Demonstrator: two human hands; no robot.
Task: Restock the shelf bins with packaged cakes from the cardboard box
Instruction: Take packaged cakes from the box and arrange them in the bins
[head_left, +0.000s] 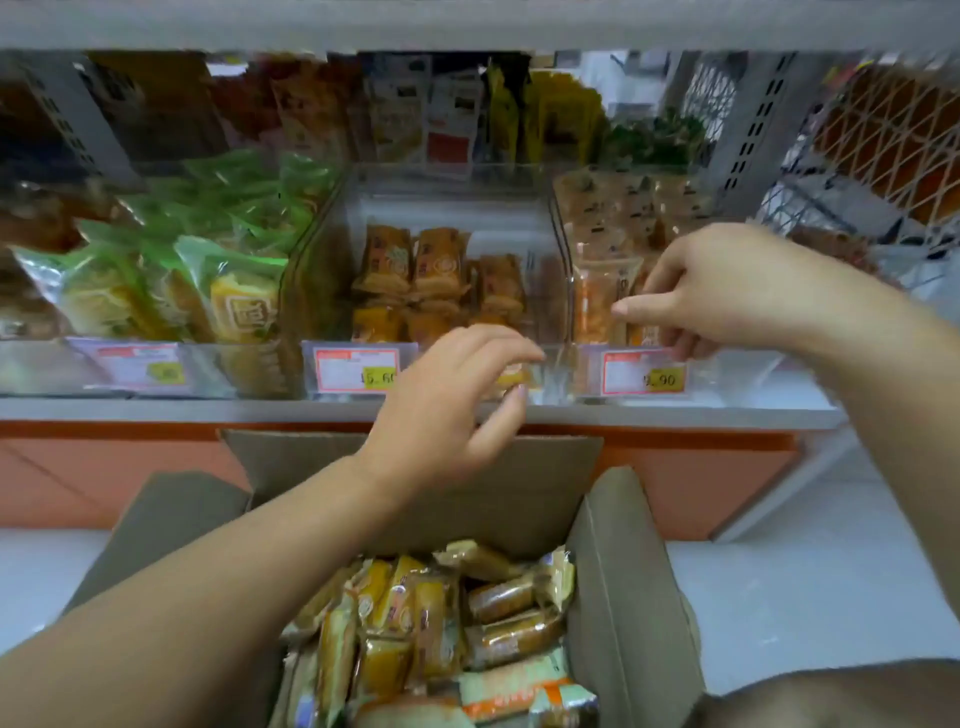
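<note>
Your packaged cakes (436, 618) lie heaped in the open cardboard box (623, 571) at 6 o'clock, most with long axes running toward the shelf, a few lying crosswise. More orange-wrapped cakes stand upright in the middle clear bin (322, 249) at 12 o'clock. Your left hand (447, 415) curls loosely at that bin's front edge; whether it holds anything I cannot tell. Your right hand (727, 286) pinches at the right bin (563, 218) at 2 o'clock, contents unclear. Price tags read "15.60" (358, 370) and ".90" (644, 373); wrapper writing is too blurred.
</note>
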